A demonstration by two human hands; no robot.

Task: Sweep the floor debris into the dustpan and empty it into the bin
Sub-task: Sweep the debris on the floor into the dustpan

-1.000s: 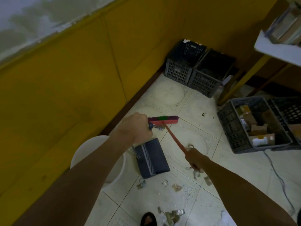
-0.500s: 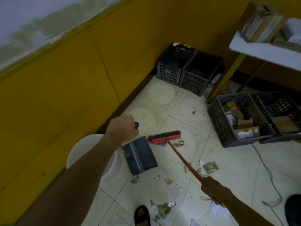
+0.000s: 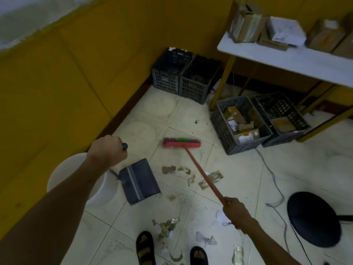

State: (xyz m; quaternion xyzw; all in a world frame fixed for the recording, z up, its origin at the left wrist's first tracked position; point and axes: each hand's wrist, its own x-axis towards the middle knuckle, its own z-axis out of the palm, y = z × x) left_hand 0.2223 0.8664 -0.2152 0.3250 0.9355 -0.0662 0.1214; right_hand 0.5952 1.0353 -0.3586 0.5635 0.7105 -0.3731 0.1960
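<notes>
- Scraps [image 3: 168, 225] litter the tile by the feet [image 3: 145, 247].
- The right hand [image 3: 236, 213] is fisted round the near end of the broom [image 3: 202, 175]. Its stick runs away leftward, over more scraps, to the head lying crosswise.
- The dustpan [image 3: 140, 181] sits flat, mouth facing right.
- The bin [image 3: 63, 173] stands just left of it, against the wall [image 3: 57, 83].
- The left hand [image 3: 108, 151] grips the dustpan's upright handle.
- Bare tile lies beyond the broom head, with crates [image 3: 238, 123] to the right.

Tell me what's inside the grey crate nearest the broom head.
Small cardboard boxes, some with white labels, fill the grey crate. Whatever lies under them is hidden.
</notes>
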